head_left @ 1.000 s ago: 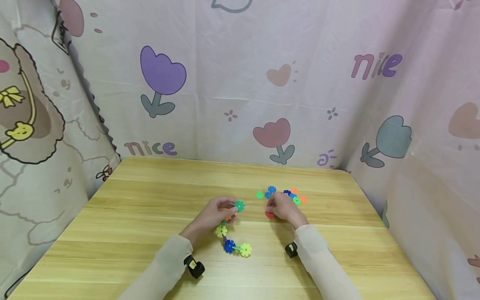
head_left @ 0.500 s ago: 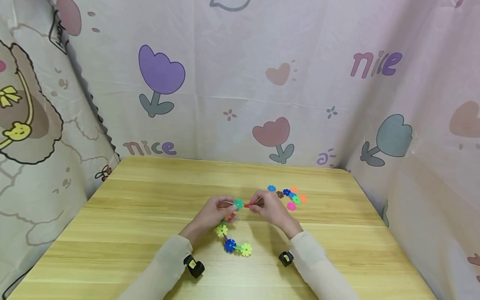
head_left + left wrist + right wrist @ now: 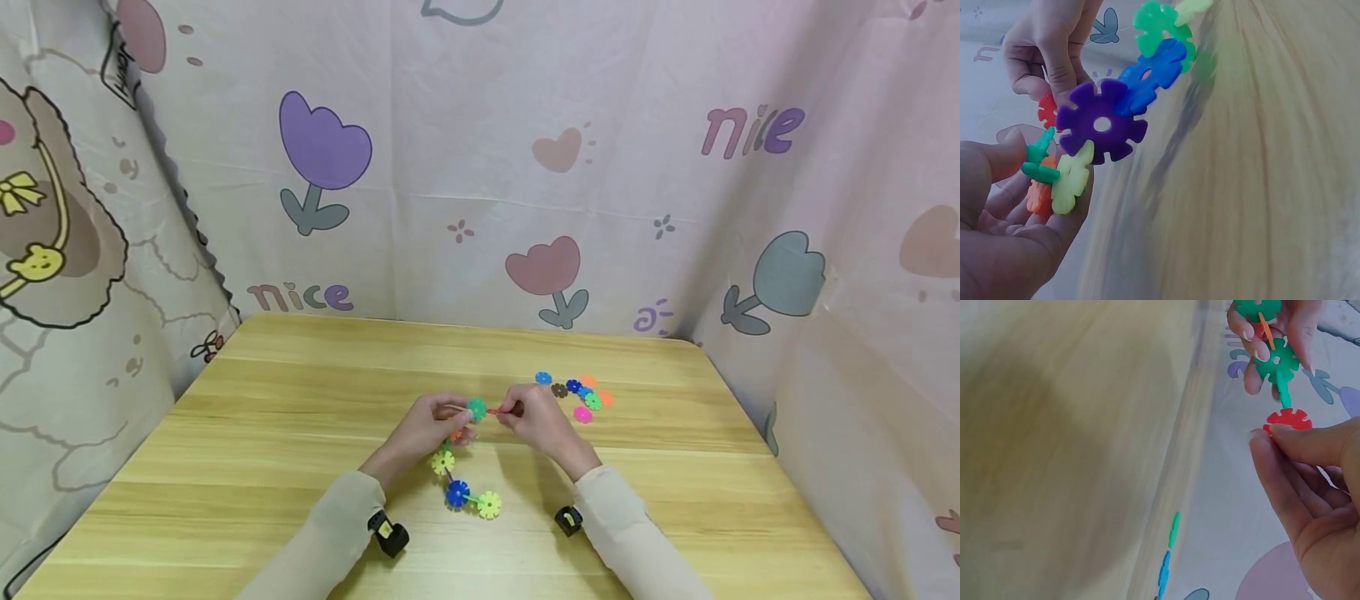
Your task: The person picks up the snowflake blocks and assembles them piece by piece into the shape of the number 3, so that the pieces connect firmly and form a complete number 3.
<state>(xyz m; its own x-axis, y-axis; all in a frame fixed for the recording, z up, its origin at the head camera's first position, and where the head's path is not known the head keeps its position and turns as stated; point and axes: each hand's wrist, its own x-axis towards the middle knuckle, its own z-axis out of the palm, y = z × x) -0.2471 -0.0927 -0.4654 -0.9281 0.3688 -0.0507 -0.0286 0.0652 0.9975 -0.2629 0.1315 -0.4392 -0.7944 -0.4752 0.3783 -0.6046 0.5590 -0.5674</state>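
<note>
My left hand holds a chain of slotted plastic snowflake discs by its upper end. A green disc stands out past the thumb, facing the other hand. Below the hand, the chain curves down through a yellow disc, a blue disc and a pale yellow-green disc. A purple disc shows large in the left wrist view. My right hand pinches a red disc between thumb and forefinger. In the right wrist view the red disc's edge meets a green disc seen edge-on.
Loose discs lie on the wooden table behind the right hand: a blue one, a brown one, a pink one, a green one and several others. A printed curtain hangs behind the table.
My right hand has carried the red disc left from the loose discs to the chain's green end, uncovering the brown and pink discs. The left hand has stayed nearly still.
</note>
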